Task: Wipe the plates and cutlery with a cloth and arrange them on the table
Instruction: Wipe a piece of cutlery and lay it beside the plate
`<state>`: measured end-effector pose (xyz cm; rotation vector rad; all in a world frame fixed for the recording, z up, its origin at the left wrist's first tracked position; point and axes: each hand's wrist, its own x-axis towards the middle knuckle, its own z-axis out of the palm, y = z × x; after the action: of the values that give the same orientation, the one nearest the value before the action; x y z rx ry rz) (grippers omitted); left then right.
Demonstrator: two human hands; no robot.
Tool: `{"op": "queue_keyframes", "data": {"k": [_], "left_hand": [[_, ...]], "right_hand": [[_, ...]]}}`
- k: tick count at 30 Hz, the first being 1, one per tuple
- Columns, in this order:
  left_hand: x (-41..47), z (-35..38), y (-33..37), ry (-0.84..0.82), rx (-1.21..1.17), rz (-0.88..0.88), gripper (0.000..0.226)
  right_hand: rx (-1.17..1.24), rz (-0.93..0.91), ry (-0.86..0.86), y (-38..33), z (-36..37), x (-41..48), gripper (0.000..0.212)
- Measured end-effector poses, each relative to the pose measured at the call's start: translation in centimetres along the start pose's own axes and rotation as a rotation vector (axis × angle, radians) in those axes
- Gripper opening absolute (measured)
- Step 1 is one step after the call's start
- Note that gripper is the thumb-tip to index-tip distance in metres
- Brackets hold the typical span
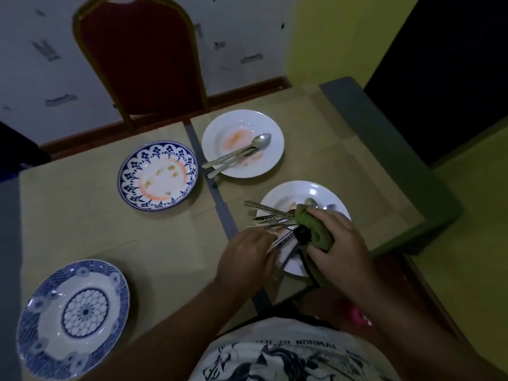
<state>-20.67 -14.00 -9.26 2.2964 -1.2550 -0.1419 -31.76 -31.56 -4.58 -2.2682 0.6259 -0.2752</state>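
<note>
**Left hand (246, 257), right hand (338, 243), one cutlery bundle (269, 217)**

We grip the handles with the left hand; the right hand clutches a green cloth (316, 226) round the bundle, over a white plate (288, 193). Beyond lie a stained blue-rimmed plate (158, 176) and a second white plate (247, 118) bearing spoons (261, 140).

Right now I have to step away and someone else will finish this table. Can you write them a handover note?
Left hand: grips the cutlery bundle over the near white plate.
Right hand: holds the green cloth wrapped round that bundle.
Done: the blue patterned plate at near left looks clean.
Left: finish the bundle. Wipe the far white plate and the blue floral-rimmed plate, both stained orange, and the loose cutlery lying on the far plate. The near white plate shows a smear too. Then arrange everything.
</note>
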Motion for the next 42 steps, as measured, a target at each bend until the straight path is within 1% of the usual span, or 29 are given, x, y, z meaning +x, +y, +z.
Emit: {"op": "queue_keyframes", "data": {"k": [3, 5, 11, 14, 18, 22, 26, 28, 30, 32, 33, 35, 36, 39, 40, 42], "left_hand": [[0.7, 1.7, 2.3, -0.072, -0.026, -0.067, 0.021], [1.2, 2.5, 3.4, -0.126, -0.037, -0.147, 0.019], [2.5, 4.0, 5.1, -0.302, -0.023, -0.395, 0.019], [3.0, 4.6, 5.5, -0.335, -0.003, -0.482, 0.019], [3.2, 4.3, 5.7, -0.355, -0.055, -0.581, 0.017], [2.7, 3.6, 5.1, -0.367, -0.120, -0.654, 0.014], [2.4, 3.0, 4.8, -0.432, -0.190, -0.689, 0.014], [2.3, 2.4, 5.0, -0.459, -0.323, -0.729, 0.012], [2.2, 1.7, 5.6, -0.406, -0.628, -0.838, 0.011], [2.2, 0.8, 6.6, -0.333, -0.960, -0.931, 0.011], [2.2, 0.6, 6.9, -0.310, -1.043, -0.934, 0.015], [1.8, 0.3, 7.2, -0.296, -1.126, -0.917, 0.023], [1.7, 0.3, 7.1, -0.289, -1.164, -0.923, 0.025], [1.2, 0.3, 6.6, -0.264, -1.265, -0.983, 0.023], [1.2, 0.2, 6.6, -0.254, -1.284, -0.999, 0.023], [1.4, -0.1, 6.6, -0.240, -1.344, -1.016, 0.023]], "right_hand": [[-0.019, 0.039, 0.037, 2.1, -1.8, -0.7, 0.065], [-0.018, 0.061, 0.042, 3.3, -2.8, -1.1, 0.065], [0.010, 0.075, -0.001, 6.2, -4.4, -1.4, 0.066], [0.042, 0.082, -0.028, 6.7, -4.5, -1.3, 0.066], [0.055, 0.058, -0.069, 7.0, -4.4, -1.2, 0.066], [0.053, 0.070, -0.074, 7.2, -4.1, -0.7, 0.058], [0.031, 0.001, -0.075, 7.1, -3.7, -0.2, 0.057], [0.007, -0.033, -0.087, 7.0, -3.4, -0.1, 0.060], [-0.021, -0.067, -0.115, 6.4, -3.2, -0.1, 0.065], [-0.078, -0.176, -0.176, 5.4, -2.8, -0.4, 0.069], [-0.126, -0.271, -0.221, 4.9, -2.5, -0.6, 0.069], [-0.208, -0.450, -0.291, 4.5, -1.8, -0.5, 0.067], [-0.233, -0.469, -0.286, 4.6, -1.7, 0.1, 0.065], [-0.238, -0.307, -0.173, 4.8, -1.9, 2.6, 0.059], [-0.248, -0.310, -0.158, 4.7, -2.0, 2.9, 0.058], [-0.289, -0.432, -0.184, 4.5, -1.6, 1.9, 0.058]]}}
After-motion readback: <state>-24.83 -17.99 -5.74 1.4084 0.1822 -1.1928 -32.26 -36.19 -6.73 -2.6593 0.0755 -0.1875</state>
